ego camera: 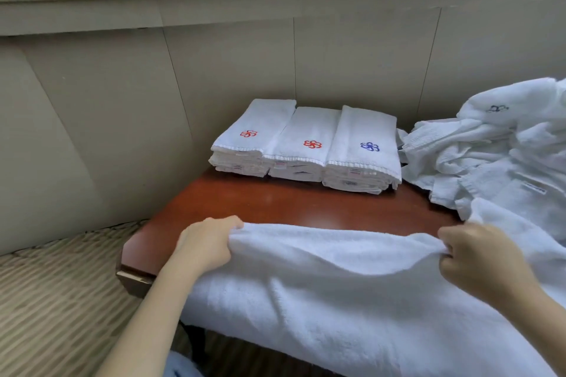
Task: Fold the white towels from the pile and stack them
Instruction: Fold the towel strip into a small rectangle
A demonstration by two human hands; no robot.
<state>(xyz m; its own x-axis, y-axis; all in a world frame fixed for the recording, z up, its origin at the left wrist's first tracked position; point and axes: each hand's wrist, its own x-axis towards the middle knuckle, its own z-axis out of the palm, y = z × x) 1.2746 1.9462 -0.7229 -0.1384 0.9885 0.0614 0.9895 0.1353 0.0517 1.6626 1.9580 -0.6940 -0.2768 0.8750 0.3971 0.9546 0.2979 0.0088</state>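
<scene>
You have one white towel (pixel 321 285) draped over the near edge of the wooden table (pixel 275 202), its far hem held at both ends. Your left hand (pixel 208 242) curls round the left corner and your right hand (pixel 477 257) pinches the right, both clamped on cloth. This looks like the first fold; the next move likely calls for carrying that hem over with the corners matched. The folded stacks (pixel 303 144) sit far, and the unfolded pile (pixel 490 162) lies right.
</scene>
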